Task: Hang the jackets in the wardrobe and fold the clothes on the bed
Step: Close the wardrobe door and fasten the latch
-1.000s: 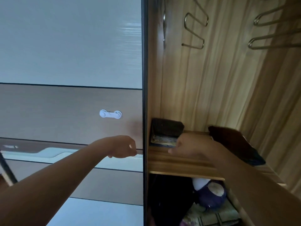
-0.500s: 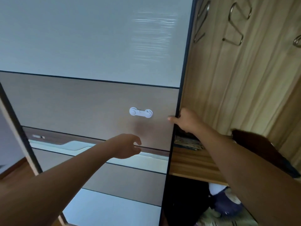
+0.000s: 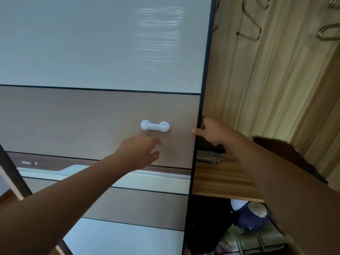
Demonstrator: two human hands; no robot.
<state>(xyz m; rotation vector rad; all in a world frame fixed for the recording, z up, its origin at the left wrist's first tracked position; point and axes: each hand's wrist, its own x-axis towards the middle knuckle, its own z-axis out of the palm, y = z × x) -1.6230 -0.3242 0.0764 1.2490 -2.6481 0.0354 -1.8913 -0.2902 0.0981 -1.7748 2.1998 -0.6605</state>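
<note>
Wardrobe door [image 3: 92, 122] part-open; right hand [image 3: 211, 131] grips its edge; left hand [image 3: 138, 153] fingers [image 3: 156, 141] spread.

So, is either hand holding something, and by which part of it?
The right hand grips the sliding door by its dark vertical edge, thumb on the front face. The left hand holds nothing.

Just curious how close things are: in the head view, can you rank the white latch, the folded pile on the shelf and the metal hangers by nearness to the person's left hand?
From the left hand:
1. White latch, just above it, on the door.
2. Folded pile, right, on the shelf.
3. Metal hangers, far up right.
</note>
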